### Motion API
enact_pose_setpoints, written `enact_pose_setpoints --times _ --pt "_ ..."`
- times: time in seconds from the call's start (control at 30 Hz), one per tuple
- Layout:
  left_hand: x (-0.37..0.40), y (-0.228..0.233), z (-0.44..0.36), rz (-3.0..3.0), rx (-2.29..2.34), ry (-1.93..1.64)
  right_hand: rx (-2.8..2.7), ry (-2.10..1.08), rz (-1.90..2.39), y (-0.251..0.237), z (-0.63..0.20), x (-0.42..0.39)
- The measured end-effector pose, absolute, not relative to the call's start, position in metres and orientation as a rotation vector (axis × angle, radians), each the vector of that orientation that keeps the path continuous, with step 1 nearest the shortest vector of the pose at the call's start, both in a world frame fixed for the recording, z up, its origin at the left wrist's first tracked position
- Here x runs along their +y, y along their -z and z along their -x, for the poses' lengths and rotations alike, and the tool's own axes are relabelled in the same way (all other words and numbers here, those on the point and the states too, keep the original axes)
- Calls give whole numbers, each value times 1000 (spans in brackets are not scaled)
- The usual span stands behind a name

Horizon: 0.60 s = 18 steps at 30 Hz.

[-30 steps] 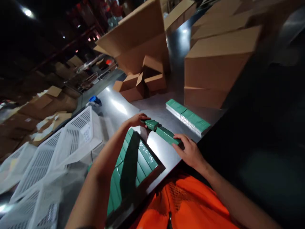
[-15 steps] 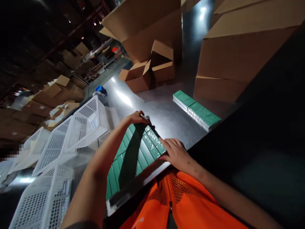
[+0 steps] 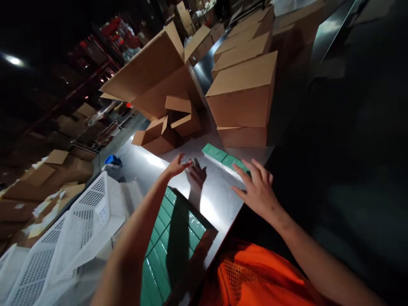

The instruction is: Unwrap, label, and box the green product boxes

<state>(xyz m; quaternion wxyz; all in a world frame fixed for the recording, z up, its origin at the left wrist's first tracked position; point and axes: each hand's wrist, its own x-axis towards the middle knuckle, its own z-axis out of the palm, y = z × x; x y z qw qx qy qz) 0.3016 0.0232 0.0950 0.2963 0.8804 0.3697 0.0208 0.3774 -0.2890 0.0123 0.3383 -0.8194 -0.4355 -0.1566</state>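
Got left hand [image 3: 176, 167] above desk [image 3: 228, 206] just past tray [image 3: 204, 248], fingers loose, nothing gripped. Got right hand [image 3: 259, 195] at packs [image 3: 217, 154] beyond tray, fingers spread; can't tell if touching.

Overall light is running dim. Far beyond the tray [image 3: 204, 248], to its left, a lamp [image 3: 14, 60] is flaring white. Just beyond the tray, the table [image 3: 226, 202] is returning strong glare. A dark shadow is crossing the tray's packs [image 3: 159, 250], whose wrap is glinting. Right of the tray, blackness is swallowing detail; left of it, the baskets [image 3: 111, 199] are softening and stretching toward the edge.
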Motion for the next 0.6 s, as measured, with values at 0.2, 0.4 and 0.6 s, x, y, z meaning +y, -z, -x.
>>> enact_pose_setpoints --times 0.2,0.4,0.6 --pt "-22 -73 -390 -2499 921 -68 -1143 387 2094 1 -422 -285" --pt "-9 -96 -342 -2684 1073 252 -1225 135 1925 -5 -353 -277" --pt "-5 -93 -246 -2732 1349 459 -1376 -53 1863 -12 -269 -258"
